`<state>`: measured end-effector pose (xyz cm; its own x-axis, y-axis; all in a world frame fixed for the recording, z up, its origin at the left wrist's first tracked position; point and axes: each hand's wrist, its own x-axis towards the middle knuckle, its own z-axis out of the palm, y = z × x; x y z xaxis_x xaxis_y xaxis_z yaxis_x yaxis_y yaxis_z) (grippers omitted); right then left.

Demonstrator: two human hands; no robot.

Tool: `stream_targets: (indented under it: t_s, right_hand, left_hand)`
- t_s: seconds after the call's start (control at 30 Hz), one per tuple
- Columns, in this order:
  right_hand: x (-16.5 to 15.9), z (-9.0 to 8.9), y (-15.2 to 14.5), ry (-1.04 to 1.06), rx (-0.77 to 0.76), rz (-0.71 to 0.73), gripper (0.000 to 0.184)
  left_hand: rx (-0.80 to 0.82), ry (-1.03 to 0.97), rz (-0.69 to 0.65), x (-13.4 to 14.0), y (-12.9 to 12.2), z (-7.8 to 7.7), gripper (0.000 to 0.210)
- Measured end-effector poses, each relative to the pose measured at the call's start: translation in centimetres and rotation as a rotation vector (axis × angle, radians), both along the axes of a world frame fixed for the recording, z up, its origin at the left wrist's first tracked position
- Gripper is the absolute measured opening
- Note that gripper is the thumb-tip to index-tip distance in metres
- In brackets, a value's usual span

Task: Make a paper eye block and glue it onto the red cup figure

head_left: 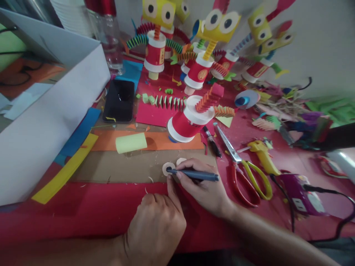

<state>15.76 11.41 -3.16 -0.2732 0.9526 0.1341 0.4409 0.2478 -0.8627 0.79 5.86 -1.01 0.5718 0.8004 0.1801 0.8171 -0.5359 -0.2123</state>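
Note:
My right hand (202, 186) grips a dark marker pen (198, 174), its tip on a small white paper circle (165, 169) with a dark centre. The index finger of my left hand (158, 221) reaches to the circle's lower edge and holds it down, while the other fingers are curled in. A second white paper circle (181, 161) lies partly under my right fingers. Both rest on a brown cardboard strip (119, 166). Behind stands a red-and-white paper cup figure (185, 125) with folded paper arms and neck, without a head. A pale yellow paper roll (131, 143) lies left of it.
Scissors (235, 159), a black marker (212, 142), a yellow glue gun (263, 157) and a purple power socket (302, 195) lie to the right. Several finished cup figures (155, 51) stand behind. At left are a phone (119, 101), a white box (55, 122) and a bottle (107, 44).

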Motion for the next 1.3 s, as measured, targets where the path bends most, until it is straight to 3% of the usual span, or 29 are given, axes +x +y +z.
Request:
stream_targets:
  t_s: [0.33, 0.93, 1.3]
  right_hand:
    - [-0.16, 0.28, 0.12, 0.031, -0.035, -0.007, 0.005]
    - [-0.03, 0.24, 0.22, 0.012, -0.025, -0.009, 0.005]
    - [0.03, 0.15, 0.16, 0.007, -0.002, -0.016, 0.005]
  left_hand:
    - [-0.018, 0.027, 0.0, -0.01, -0.1, -0.04, 0.019]
    - [-0.009, 0.022, 0.007, -0.02, 0.07, 0.12, 0.025]
    - [-0.006, -0.013, 0.006, 0.03, 0.08, 0.07, 0.018]
